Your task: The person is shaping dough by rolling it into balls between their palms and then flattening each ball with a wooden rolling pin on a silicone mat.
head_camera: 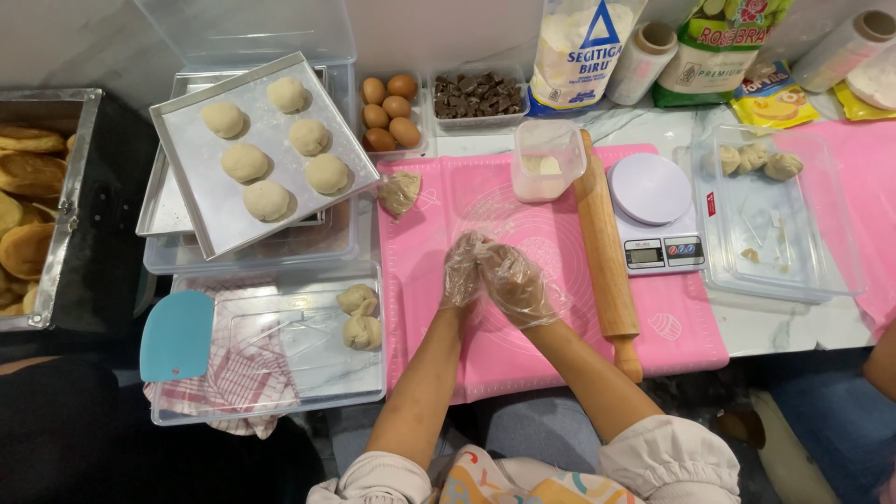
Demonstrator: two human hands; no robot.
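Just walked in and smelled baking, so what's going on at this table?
A person in thin plastic gloves presses the left hand and right hand together over a pink mat; whatever is between them is hidden. Six dough balls sit on a metal tray. A rolling pin lies beside the hands.

A metal tray (191,154) carries six dough balls (267,201) at the left; eggs (390,113) and chocolate pieces (479,95) sit in clear tubs behind; a wooden rolling pin (605,252) lies beside a white kitchen scale (655,212); a blue scraper (177,335) rests on a clear lid.
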